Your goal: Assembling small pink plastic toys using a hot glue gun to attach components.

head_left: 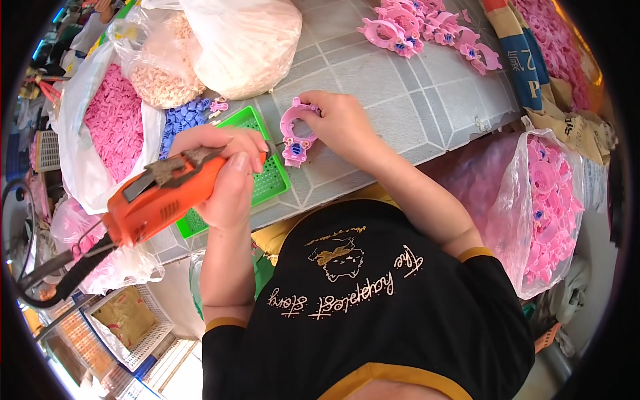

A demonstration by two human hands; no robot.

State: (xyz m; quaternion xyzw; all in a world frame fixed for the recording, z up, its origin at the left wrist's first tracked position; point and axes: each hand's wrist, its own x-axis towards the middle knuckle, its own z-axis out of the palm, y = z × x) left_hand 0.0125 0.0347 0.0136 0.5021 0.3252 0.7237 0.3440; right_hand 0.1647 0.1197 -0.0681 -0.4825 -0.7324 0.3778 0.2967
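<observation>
My left hand [230, 177] is wrapped round an orange corded electric screwdriver [163, 197]. Its thin bit reaches past my fingers toward a pink ring-shaped plastic part [288, 127]; whether the bit touches it I cannot tell. The part lies on the grey tiled-pattern tabletop [387, 113], with a small blue piece [296, 149] at its near end. Thumb and fingers of my right hand [337, 123] pinch the right side of the ring. Below my left hand sits a bright green perforated tray [270, 180], partly hidden by that hand.
At the far right of the tabletop lies a pile of similar pink parts [427, 27]. Bags of pink pieces [113, 123] and pale pieces [167, 73] stand at the left, beside loose blue pieces [181, 120]. A clear bag of pink parts [550, 207] is off the table's right edge.
</observation>
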